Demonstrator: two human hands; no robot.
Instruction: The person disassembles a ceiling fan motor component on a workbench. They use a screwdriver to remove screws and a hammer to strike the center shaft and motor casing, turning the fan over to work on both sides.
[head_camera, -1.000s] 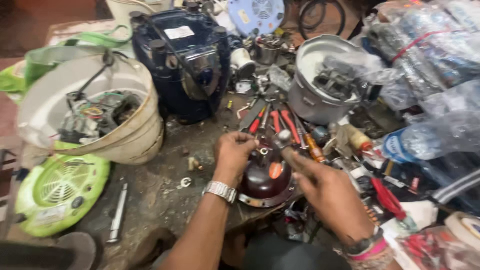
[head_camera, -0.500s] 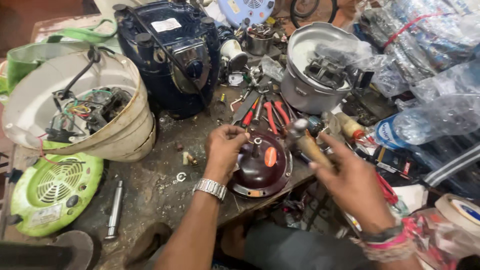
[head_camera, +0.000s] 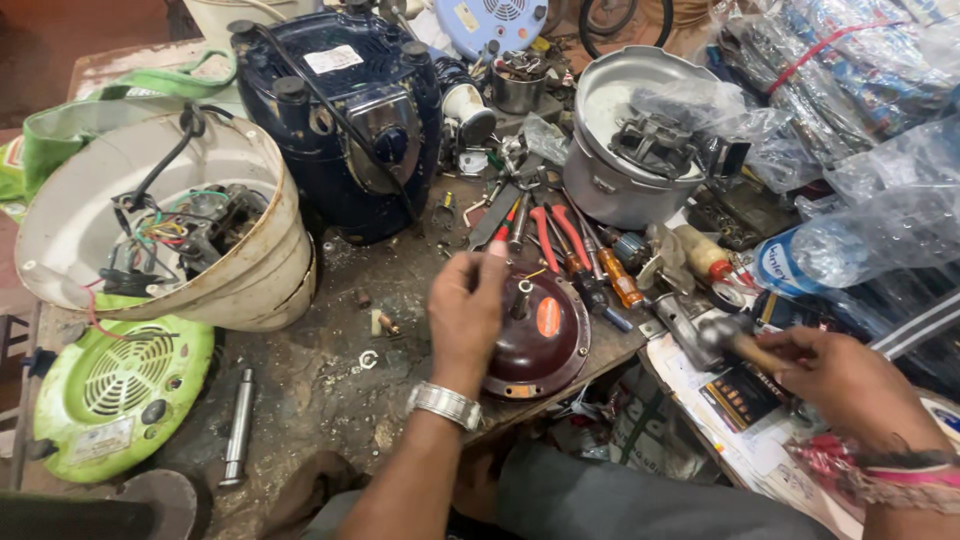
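My left hand (head_camera: 466, 312), a metal watch on its wrist, rests on the left side of a round dark-red metal cover (head_camera: 545, 335) that lies on the workbench near its front edge. A short metal shaft stands up from the cover's middle. My right hand (head_camera: 845, 378) is off to the right, over printed papers, and grips the wooden handle of a small hammer (head_camera: 722, 335) whose metal head points left towards the cover.
A white bucket-shaped housing (head_camera: 250, 270) with wires lies at left, above a green fan grille (head_camera: 110, 385). A dark blue appliance body (head_camera: 350, 110) and a metal pot (head_camera: 620, 180) stand behind. Red-handled pliers (head_camera: 550, 235), screwdrivers, a steel rod (head_camera: 238, 425) and plastic bags crowd the bench.
My right hand has drawn the hammer away from the cover, to the right. My left hand has stayed on the cover.
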